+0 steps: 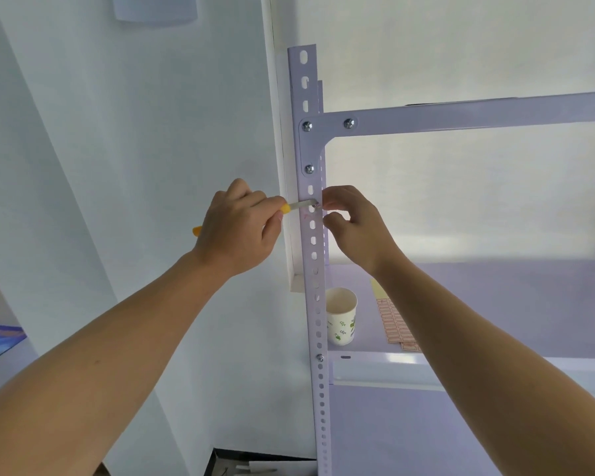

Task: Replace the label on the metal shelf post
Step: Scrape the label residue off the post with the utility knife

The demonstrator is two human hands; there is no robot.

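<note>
A white perforated metal shelf post (315,255) runs up the middle of the view. My left hand (241,228) grips a yellow-handled utility knife (298,205), and its silver blade lies across the post's face at hand height. Faint pinkish label scraps (305,216) cling to the post just below the blade. On the post's right side my right hand (352,226) pinches a small peeled bit of label at the blade tip. A sheet of red-bordered labels (397,324) lies on the shelf below, partly hidden by my right forearm.
A paper cup (340,316) with green leaf print stands on the shelf board (495,304) just right of the post. A horizontal shelf beam (461,115) is bolted to the post above my hands. White wall fills the left side. Dark items sit at the bottom edge.
</note>
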